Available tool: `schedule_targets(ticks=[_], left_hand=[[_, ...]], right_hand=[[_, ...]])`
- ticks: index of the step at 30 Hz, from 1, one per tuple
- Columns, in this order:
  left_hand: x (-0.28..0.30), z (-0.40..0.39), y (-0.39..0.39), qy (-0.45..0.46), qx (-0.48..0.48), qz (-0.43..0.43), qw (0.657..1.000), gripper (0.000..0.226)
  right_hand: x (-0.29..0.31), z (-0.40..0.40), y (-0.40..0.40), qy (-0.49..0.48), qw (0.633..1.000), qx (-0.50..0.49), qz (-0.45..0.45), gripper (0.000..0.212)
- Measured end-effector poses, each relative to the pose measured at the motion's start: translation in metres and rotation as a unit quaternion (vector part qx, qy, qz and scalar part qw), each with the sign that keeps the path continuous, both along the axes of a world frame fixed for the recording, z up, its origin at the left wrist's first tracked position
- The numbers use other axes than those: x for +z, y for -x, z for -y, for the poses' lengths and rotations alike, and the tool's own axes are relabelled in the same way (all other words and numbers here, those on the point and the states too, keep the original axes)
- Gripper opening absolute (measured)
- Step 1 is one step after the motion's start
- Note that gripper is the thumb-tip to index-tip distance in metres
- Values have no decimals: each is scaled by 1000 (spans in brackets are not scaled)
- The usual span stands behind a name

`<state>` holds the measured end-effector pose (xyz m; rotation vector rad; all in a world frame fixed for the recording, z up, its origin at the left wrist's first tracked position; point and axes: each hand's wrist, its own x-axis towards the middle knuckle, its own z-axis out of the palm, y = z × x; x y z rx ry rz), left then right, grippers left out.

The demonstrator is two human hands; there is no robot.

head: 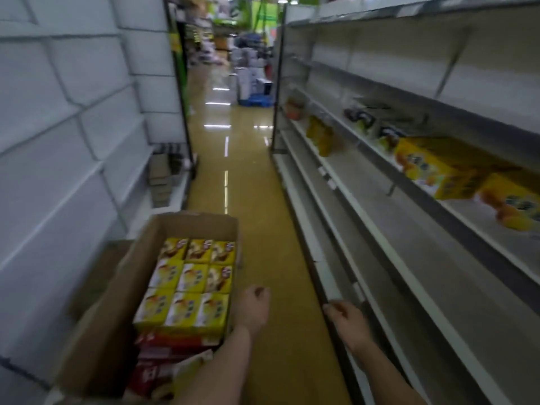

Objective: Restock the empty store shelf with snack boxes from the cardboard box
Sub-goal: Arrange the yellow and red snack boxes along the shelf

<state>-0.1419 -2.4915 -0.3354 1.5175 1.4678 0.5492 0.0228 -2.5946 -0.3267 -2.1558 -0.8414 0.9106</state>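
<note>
An open cardboard box [122, 287] stands on the aisle floor at lower left. Several yellow snack boxes [187, 282] fill its far part in rows, with red packs [163, 366] at the near end. My left hand [252, 308] hangs just right of the box's right wall, fingers loosely curled, holding nothing. My right hand [346, 318] hovers by the front edge of the low shelf [330, 287] on the right, fingers loosely curled and empty. Two yellow snack boxes [438, 168] sit on a higher shelf at the right.
White shelving [409, 223] runs along the right, mostly bare, with a few yellow packs [320, 135] further down. A white shelf unit [73, 127] lines the left side. The yellow floor aisle [242, 185] runs ahead to stacked goods [254, 83] at its far end.
</note>
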Motion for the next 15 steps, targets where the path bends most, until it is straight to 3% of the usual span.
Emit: schedule_targets(ticks=[4, 9, 15], left_hand=[[-27, -2, 82, 34, 81, -48, 995, 37], [-56, 5, 160, 55, 153, -82, 983, 32], [-77, -3, 200, 76, 209, -90, 971, 18]], right_hand=[[-13, -32, 68, 44, 995, 88, -27, 48], [-25, -68, 129, 56, 980, 190, 3, 53], [-53, -117, 165, 67, 954, 291, -12, 60]])
